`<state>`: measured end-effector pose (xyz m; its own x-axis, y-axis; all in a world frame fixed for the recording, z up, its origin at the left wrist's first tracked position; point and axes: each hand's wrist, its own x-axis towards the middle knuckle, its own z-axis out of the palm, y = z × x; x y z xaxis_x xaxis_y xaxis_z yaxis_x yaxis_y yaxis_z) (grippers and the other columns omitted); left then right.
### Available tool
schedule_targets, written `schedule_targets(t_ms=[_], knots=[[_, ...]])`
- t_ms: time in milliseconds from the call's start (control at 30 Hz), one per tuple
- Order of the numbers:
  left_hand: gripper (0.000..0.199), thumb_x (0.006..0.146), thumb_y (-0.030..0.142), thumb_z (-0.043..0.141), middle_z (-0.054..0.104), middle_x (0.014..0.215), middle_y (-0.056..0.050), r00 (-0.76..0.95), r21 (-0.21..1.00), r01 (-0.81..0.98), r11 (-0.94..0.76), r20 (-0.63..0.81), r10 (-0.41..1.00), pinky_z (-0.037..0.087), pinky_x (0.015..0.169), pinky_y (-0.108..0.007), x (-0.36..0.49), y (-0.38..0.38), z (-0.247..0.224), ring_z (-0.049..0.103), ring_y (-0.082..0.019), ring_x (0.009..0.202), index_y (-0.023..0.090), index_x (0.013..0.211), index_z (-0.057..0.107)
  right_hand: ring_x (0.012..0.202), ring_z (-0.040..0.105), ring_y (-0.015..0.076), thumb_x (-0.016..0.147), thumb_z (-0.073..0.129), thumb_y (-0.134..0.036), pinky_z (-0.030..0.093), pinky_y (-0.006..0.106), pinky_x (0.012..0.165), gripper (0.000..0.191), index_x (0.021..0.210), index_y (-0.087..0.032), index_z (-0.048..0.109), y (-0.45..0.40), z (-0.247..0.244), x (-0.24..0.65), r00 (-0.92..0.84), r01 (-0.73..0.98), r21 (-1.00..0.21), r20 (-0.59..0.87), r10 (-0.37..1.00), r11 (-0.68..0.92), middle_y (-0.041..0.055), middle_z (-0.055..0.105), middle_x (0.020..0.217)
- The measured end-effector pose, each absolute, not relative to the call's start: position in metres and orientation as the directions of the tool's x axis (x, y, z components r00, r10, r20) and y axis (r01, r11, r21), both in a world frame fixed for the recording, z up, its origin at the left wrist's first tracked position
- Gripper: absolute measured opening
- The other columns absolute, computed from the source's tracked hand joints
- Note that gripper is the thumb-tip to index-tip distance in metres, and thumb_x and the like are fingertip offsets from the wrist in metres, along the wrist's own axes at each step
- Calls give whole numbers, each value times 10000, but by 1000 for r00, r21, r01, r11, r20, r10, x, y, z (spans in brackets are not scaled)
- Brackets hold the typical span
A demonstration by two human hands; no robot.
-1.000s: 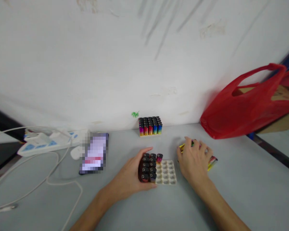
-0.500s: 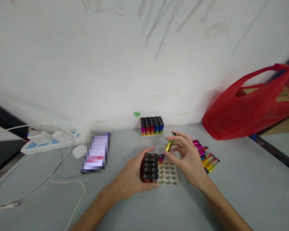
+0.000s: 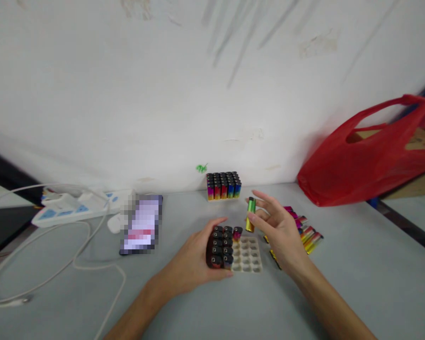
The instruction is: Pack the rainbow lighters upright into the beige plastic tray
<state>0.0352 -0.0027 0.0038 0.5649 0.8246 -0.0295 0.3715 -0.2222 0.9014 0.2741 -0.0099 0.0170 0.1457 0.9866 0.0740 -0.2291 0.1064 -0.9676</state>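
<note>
A pale tray (image 3: 246, 255) with rows of round-cornered slots lies on the grey table. Its two left columns hold upright black-topped lighters (image 3: 228, 250), and a magenta one (image 3: 237, 233) stands at the back of the third column. My left hand (image 3: 194, 255) is wrapped round the tray's left side and those lighters. Above the tray's back right corner, my right hand (image 3: 276, 226) pinches a green and yellow lighter (image 3: 250, 215), nearly upright with its black top up. More loose lighters (image 3: 312, 240) lie beside and partly behind my right hand.
Against the wall stands a full block of coloured lighters (image 3: 223, 186). A phone (image 3: 141, 224), a white power strip (image 3: 81, 208) and looping white cables (image 3: 88, 267) are on the left. A red bag (image 3: 361, 160) stands at the back right.
The green and yellow lighter has turned from slanted to nearly upright in my right hand, which has shifted slightly right. Loose yellow lighters now show under that hand. My left hand has stayed put.
</note>
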Motion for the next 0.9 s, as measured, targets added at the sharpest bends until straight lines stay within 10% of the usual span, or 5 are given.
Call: schedule_targets(t_ms=[167,500,900], knots=[[1079,733,220,1017,739,1464,-65,569,897,374,-234,-22,822,568,1079,-427,35,-3,5,727,-319,1268,310,1633,429,1018,702,232,848,960,-431,505,333,897,525,1304,-233,792,-9,17,274,113,-295,-955,-12,994,22,55,803,1065],[1073,746,235,1006,732,1460,-70,572,891,385,-240,-27,820,566,1084,-445,35,-3,7,730,-321,1253,309,1644,424,498,243,95,975,813,-492,191,247,463,309,1133,-249,704,-14,24,273,-67,-444,-893,-57,996,-81,-79,484,672],[1065,743,235,1013,742,1454,-80,571,885,396,-245,-28,820,571,1084,-448,35,-3,8,731,-319,1253,303,1633,433,538,128,117,949,677,-777,172,286,487,681,624,-253,387,-13,25,275,-308,-486,-828,-137,942,-280,-92,214,599]])
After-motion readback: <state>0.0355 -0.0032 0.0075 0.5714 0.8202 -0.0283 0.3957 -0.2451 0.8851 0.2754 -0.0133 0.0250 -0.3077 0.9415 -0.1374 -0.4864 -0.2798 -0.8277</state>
